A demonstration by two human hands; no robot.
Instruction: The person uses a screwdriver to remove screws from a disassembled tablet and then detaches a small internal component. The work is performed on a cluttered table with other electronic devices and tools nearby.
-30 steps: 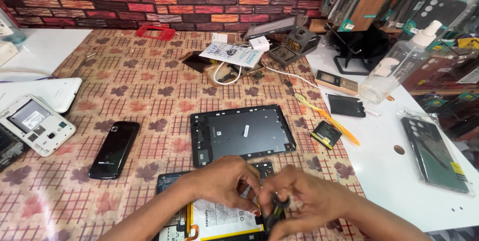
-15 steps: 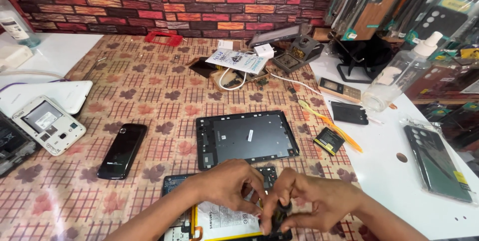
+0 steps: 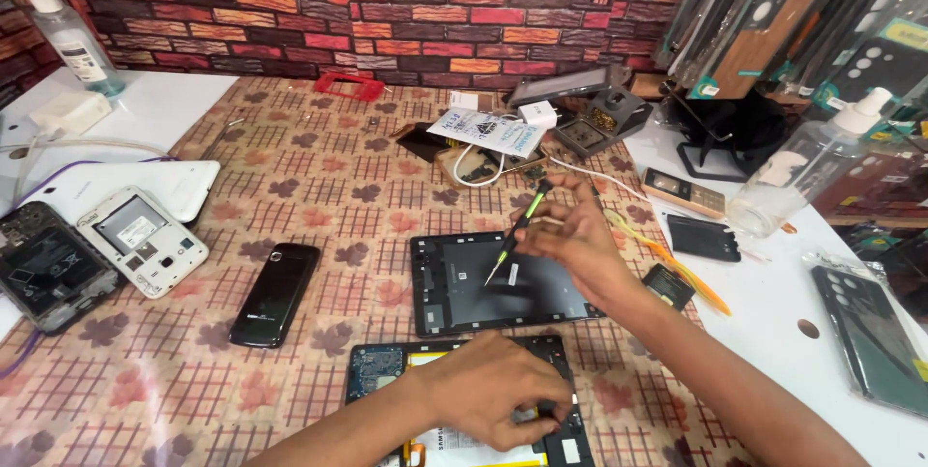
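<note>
Since a sec ago, right hand [image 3: 580, 235] lifted off the opened tablet [image 3: 464, 399], now pinching a green-tipped screwdriver [image 3: 515, 233] above the dark back cover [image 3: 503, 283]. Left hand [image 3: 503, 399] presses fingertips on the tablet at the near edge of the leaf-print tablecloth [image 3: 319, 177]; faux-brick wall [image 3: 290, 32] behind, black phone [image 3: 275, 293] nearby.

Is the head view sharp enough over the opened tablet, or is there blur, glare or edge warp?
Head view: light is even with soft shadows; the right hand and its screwdriver look slightly motion-soft; the left hand hides part of the opened tablet; wide-angle bending shows at the spray bottle near the frame edge.
</note>
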